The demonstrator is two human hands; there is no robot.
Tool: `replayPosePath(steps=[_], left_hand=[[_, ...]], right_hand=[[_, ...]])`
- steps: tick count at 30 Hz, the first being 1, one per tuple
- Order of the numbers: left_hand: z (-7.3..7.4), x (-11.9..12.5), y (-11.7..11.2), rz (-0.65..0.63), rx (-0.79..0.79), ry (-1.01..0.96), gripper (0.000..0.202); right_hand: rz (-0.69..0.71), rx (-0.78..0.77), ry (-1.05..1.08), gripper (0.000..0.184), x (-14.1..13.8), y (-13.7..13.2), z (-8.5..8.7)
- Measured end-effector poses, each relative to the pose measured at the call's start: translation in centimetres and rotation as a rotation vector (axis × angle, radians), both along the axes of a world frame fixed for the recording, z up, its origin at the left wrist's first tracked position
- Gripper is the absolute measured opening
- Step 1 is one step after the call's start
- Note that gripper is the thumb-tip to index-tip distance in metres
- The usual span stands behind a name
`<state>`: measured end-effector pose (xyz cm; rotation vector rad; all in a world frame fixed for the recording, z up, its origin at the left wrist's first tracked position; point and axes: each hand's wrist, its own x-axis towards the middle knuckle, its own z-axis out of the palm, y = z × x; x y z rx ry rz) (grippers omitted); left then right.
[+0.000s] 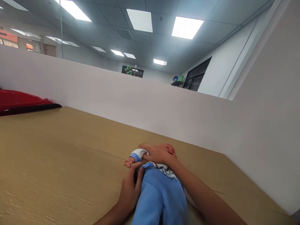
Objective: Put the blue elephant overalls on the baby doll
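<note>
A baby doll (170, 148) lies on its back on the wooden surface, its head away from me. It wears light blue trousers (159, 190) and a white top (167, 170) with a printed face. My right hand (156, 153) reaches across the doll's chest, fingers wrapped round its upper arm and shoulder near the white sleeve (139, 153) with its blue cuff. The doll's small hand (129, 162) sticks out to the left. Beside the doll's hip, my left hand (131, 182) has its fingertips closed at the trousers' waistband (148, 165). Part of the doll's torso is hidden under my right hand and forearm.
The tan wooden surface (58, 162) has thin seams across it. A low white partition (117, 97) borders its far side, and a white wall (262, 134) stands on the right. At the far left lies a glossy red object with a black edge (23, 101).
</note>
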<state>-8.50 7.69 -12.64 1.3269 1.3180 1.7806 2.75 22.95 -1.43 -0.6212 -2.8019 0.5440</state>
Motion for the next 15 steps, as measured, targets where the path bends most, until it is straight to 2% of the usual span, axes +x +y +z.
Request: replayPosePath(steps=[4,8,10,12,14,15], left_hand=[[-0.3,-0.2,-0.5,0.086,0.020,-0.066,0.048],[0.9,-1.2,0.5,0.135,-0.006,-0.086,0.046],[1.8,-1.9,1.8,0.083,-0.018,-0.079,0.046],[2.8,-2.7,3.4,-0.021,-0.031,-0.070,0.048],[3.8,-3.5,5.0,-0.136,-0.053,-0.054,0.050],[4.2,-3.8,5.8,-0.185,-0.069,-0.042,0.050]], right_hand=[[-0.054,-0.078,0.057,0.043,1.9,0.3,-0.6],[-0.069,-0.177,0.098,0.045,2.6,0.0,-1.1],[-0.051,-0.227,0.119,0.041,2.7,-0.8,-1.2],[-0.044,-0.283,0.140,0.032,2.7,-1.6,-1.2],[-0.082,-0.337,0.169,0.013,2.9,-2.1,-1.2],[-0.124,-0.359,0.192,0.012,3.1,-2.3,-1.2]])
